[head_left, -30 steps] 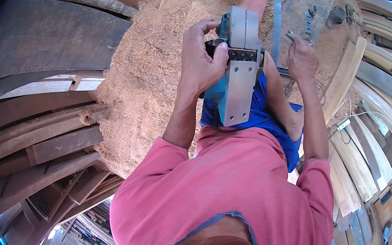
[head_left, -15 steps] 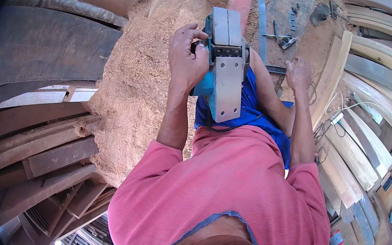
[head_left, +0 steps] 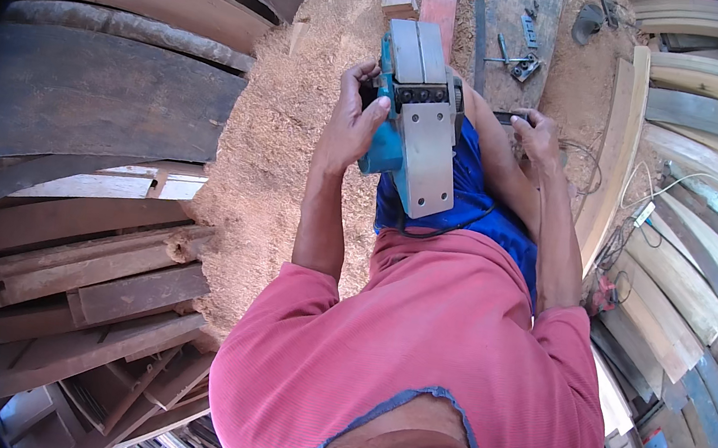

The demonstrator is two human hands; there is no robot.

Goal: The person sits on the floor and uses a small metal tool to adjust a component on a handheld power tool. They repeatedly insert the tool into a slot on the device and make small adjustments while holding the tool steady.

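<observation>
An electric hand planer [head_left: 429, 156] with a teal body lies upside down over my lap, its flat metal sole facing up. The cutter slot and several bolts show across its middle. My left hand [head_left: 357, 120] grips the planer's left side, thumb on the teal housing and fingers curled partly out of sight. Right of the planer, beside my bare leg, my right hand [head_left: 535, 138] pinches the end of a narrow dark flat bar [head_left: 505, 117]. The bar's other end runs toward the planer and is hidden there.
Wood shavings [head_left: 280, 168] cover the ground. Ahead lie a clamp-like metal tool with a thin rod [head_left: 523, 67], a slotted blue piece [head_left: 529, 31] and a grey strip [head_left: 479, 45]. Dark boards [head_left: 104, 91] are stacked at left, pale planks [head_left: 670, 274] at right, with a cable [head_left: 614, 249] among them.
My left hand has shifted its hold, the thumb now lying along the planer's housing. My right hand has come slightly nearer the planer with the dark bar. The whole view has shifted a little.
</observation>
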